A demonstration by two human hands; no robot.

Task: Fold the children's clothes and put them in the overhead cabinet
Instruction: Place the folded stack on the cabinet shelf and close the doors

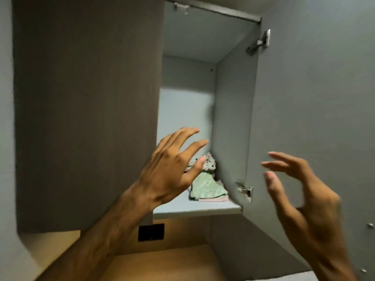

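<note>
Both hands empty and fingers spread, the left hand (172, 165) and right hand (300, 189) hover before the open cabinet (233, 118), where folded clothes (207, 188) lie on its shelf (198, 209), far right; stowing looks largely done.

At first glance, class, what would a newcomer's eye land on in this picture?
Two bare, empty hands raised with spread fingers: the left hand in front of the open overhead cabinet, the right hand before its swung-open door. Behind them, folded clothes sit on the cabinet's bottom shelf, against its right wall.
</note>
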